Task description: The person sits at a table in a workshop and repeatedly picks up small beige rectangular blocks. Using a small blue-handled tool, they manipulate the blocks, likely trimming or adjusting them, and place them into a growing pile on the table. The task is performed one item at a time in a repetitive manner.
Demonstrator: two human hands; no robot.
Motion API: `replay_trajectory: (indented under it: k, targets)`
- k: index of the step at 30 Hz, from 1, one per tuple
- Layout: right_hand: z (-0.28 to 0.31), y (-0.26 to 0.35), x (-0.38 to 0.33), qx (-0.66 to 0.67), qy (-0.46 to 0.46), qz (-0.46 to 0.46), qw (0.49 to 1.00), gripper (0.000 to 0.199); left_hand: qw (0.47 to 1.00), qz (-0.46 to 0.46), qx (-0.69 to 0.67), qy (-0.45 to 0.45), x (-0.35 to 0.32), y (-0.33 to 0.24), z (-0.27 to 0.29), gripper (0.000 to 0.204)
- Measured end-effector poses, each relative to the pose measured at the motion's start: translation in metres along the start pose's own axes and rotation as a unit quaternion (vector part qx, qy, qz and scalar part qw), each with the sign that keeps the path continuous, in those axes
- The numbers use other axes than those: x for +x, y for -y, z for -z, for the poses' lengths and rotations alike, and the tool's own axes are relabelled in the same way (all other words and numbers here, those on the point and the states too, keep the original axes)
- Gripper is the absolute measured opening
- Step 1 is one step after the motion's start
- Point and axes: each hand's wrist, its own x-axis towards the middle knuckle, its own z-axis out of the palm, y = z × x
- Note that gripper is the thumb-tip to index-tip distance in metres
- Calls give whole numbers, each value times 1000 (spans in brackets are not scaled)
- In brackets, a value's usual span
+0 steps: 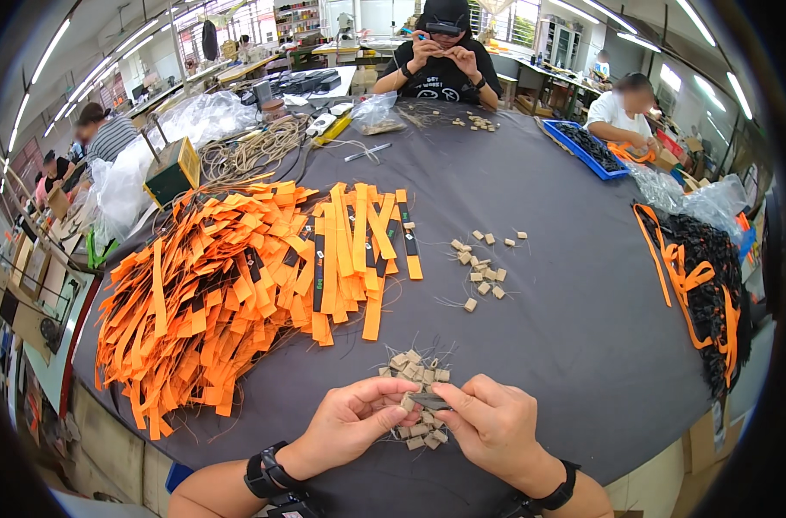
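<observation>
My left hand (358, 417) and my right hand (490, 420) meet just above the near edge of a dark grey table (574, 337). Together they pinch a small dark flat piece (429, 401) with a tan block (408, 402) at its left end. Under my fingers lies a pile of small tan blocks with thin strings (415, 367). A large heap of orange strips (229, 293), some with black backs, spreads over the table's left half. Both wrists wear black bands.
More loose tan blocks (484, 263) lie mid-table. A black and orange bundle (708, 293) sits at the right edge, a blue tray (587, 148) far right, coiled cord (255, 151) and clear bags (199, 116) far left. A person (445, 56) works opposite, others at the sides.
</observation>
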Motion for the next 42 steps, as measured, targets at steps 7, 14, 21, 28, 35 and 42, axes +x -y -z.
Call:
replay_trajectory:
  k: [7,14,21,28,35,42]
  targets:
    - [-10,4,-8,146,26,-117,982,30,1000,6,-5,23,-1,5,2,33]
    - [-9,5,-7,127,23,-110,986,28,1000,17,-19,16,0,3,0,32]
    - [-3,2,-5,88,5,-108,990,28,1000,13,-25,1,0,-1,-1,32]
    - [3,5,-2,24,4,-35,999,31,1000,6,-11,-16,1,-1,-1,32]
    - [3,5,-1,21,-1,-18,1000,31,999,-16,29,-11,1,-1,-1,31]
    - [2,4,-1,22,10,-18,1000,32,998,-43,49,-9,1,1,-1,30]
